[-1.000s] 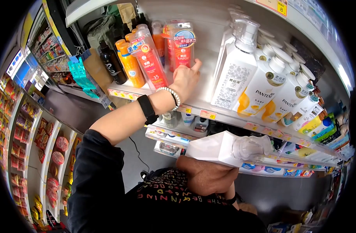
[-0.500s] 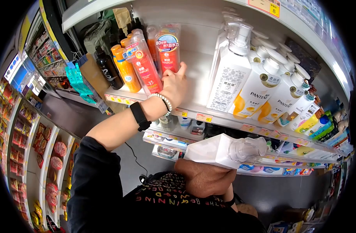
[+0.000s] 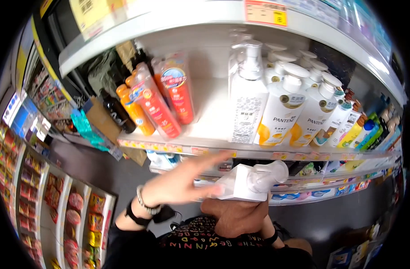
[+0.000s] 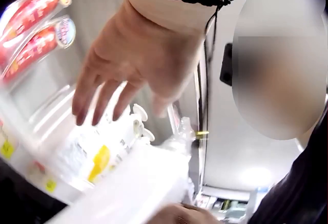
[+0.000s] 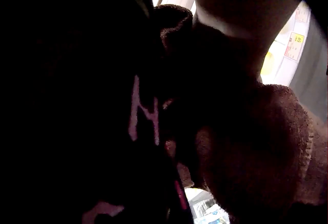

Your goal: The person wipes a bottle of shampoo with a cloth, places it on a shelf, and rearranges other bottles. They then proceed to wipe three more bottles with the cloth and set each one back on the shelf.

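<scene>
My left hand (image 3: 176,183), fingers spread and blurred, is in front of the shelf edge with its fingertips right at a white pump bottle (image 3: 247,181). In the left wrist view that hand (image 4: 154,55) has straight fingers and holds nothing, above the white bottle (image 4: 138,183). The bottle lies tilted, its clear-capped pump toward the right. My right hand, hidden under a brown cloth (image 3: 240,219), holds the bottle through it. The right wrist view is dark, with the cloth (image 5: 251,147) filling much of it. Two red sunscreen packs (image 3: 180,98) stand on the shelf.
Orange bottles (image 3: 135,112) and a dark bottle (image 3: 117,112) stand left of the packs. White pump bottles (image 3: 281,107) line the shelf (image 3: 209,132) at right. Lower shelves (image 3: 321,186) hold more goods. Snack racks (image 3: 57,193) stand at far left.
My left hand has left the red sunscreen packs and come down and toward me to the white pump bottle. The packs now stand without a hand on them. The head view has shifted.
</scene>
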A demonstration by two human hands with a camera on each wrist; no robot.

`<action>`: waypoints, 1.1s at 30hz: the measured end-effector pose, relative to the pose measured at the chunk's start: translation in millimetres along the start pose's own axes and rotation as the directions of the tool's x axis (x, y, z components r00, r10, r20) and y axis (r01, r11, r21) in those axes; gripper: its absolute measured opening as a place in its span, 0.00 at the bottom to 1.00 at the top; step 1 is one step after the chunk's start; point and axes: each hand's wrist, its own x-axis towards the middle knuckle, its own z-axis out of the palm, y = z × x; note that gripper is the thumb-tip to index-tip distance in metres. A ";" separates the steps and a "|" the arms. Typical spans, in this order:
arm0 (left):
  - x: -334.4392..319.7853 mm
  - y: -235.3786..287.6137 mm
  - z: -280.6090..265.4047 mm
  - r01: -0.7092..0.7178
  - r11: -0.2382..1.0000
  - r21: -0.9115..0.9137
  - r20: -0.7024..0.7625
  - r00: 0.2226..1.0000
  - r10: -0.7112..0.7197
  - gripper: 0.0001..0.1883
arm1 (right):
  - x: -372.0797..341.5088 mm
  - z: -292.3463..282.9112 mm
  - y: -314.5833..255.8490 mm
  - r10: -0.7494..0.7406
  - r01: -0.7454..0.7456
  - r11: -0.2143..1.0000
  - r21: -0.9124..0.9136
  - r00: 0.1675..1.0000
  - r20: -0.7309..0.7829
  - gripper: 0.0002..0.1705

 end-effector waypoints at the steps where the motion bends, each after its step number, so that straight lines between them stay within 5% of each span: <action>1: -4.5 0.8 10.1 0.008 0.997 -0.078 0.018 1.000 -0.006 0.40 | -1.2 0.0 1.7 0.104 -0.095 0.976 0.198 0.994 -0.033 0.25; 3: -13.6 -9.2 35.0 0.142 0.981 -0.131 0.000 0.990 -0.143 0.48 | -2.5 -0.9 2.7 0.286 -0.236 0.839 0.490 0.958 -0.028 0.26; 5: -14.5 -21.1 45.4 0.220 0.973 -0.067 -0.066 0.972 -0.225 0.45 | 3.0 -5.2 4.3 0.378 -0.317 0.697 0.643 0.925 0.047 0.27; 10: -25.0 -22.7 44.4 0.229 0.973 -0.041 -0.217 0.948 -0.233 0.39 | 22.4 -3.2 10.9 0.314 -0.327 0.708 0.626 0.940 0.135 0.29; 11: -32.1 -30.8 48.6 0.135 0.990 -0.048 -0.391 0.909 -0.143 0.38 | 23.4 -15.7 4.6 0.395 -0.476 0.756 0.450 0.879 0.268 0.29; 12: -38.7 -37.7 50.2 0.040 0.998 -0.037 -0.550 0.833 -0.054 0.37 | 14.8 -6.3 20.6 0.319 -0.354 0.609 0.710 0.929 0.189 0.27; 13: -42.1 -38.3 46.5 0.055 0.987 -0.150 -0.600 0.789 -0.135 0.37 | 18.0 -3.8 29.9 0.102 -0.059 0.825 0.562 0.994 -0.045 0.26; 14: -45.1 -33.1 39.8 0.047 0.991 -0.122 -0.661 0.741 -0.117 0.33 | 21.1 -3.1 34.5 -0.169 0.232 0.920 0.316 0.962 -0.216 0.24; 16: -40.4 -23.5 35.6 -0.090 0.952 -0.293 -0.822 0.533 -0.203 0.29 | 17.2 -4.1 30.9 -0.117 0.232 0.896 0.380 0.946 -0.302 0.19; 18: -35.5 -20.9 14.9 -0.080 0.964 -0.254 -0.852 0.490 -0.184 0.27 | 7.8 -16.1 29.5 0.056 0.080 0.855 0.513 0.968 -0.245 0.18; 19: -38.4 -25.8 2.9 0.048 0.966 -0.252 -0.829 0.505 -0.241 0.27 | 3.2 -16.7 29.8 0.102 0.045 0.859 0.510 0.961 -0.256 0.19; 20: -21.5 -16.6 -1.3 -0.014 0.992 -0.126 -0.902 0.417 -0.109 0.26 | -1.8 -18.5 33.5 0.099 0.046 0.858 0.511 0.962 -0.253 0.19; 25: 30.0 -14.9 -28.5 0.106 0.984 0.143 -0.882 0.464 0.078 0.30 | -14.5 -27.8 41.0 -0.010 0.144 0.929 0.342 0.930 -0.367 0.17; 33: 85.2 -50.9 -32.3 0.127 0.961 0.245 -0.865 0.477 0.158 0.30 | -35.0 -39.9 40.3 -0.004 0.152 0.943 0.295 0.894 -0.449 0.16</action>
